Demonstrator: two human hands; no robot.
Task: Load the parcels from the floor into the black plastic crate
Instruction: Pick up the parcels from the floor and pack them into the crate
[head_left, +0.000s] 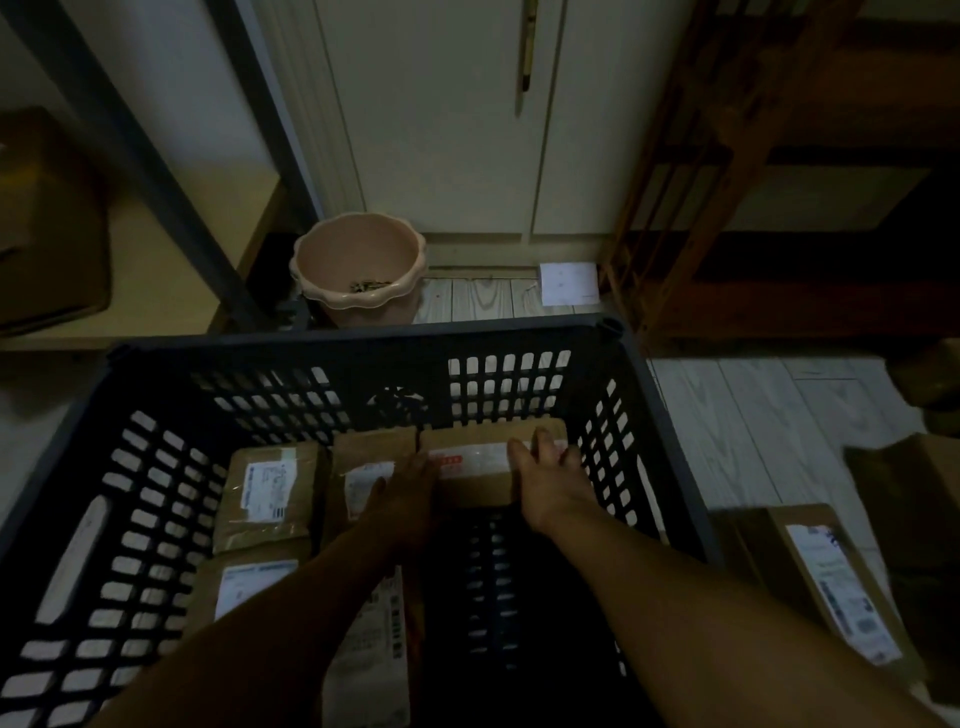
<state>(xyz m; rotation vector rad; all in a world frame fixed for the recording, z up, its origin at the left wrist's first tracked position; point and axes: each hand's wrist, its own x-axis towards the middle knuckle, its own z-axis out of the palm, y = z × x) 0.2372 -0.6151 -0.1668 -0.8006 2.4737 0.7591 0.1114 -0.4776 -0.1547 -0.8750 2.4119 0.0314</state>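
Note:
The black plastic crate (363, 338) fills the lower middle of the head view. Several brown cardboard parcels with white labels lie on its floor. A brown parcel with a red-marked label (475, 470) sits at the crate's far right, against the far wall. My left hand (410, 488) holds its left edge. My right hand (550, 478) lies on its right end with fingers stretched over the top. Another parcel (265, 493) lies to the left, and a third parcel (363, 462) is beside my left hand.
More labelled parcels (831, 577) lie on the pale wood floor right of the crate. A pink plastic pot (358, 265) stands behind it, with a white card (569, 283) on the floor. A metal shelf frame is at left, a wooden rack (727, 182) at right.

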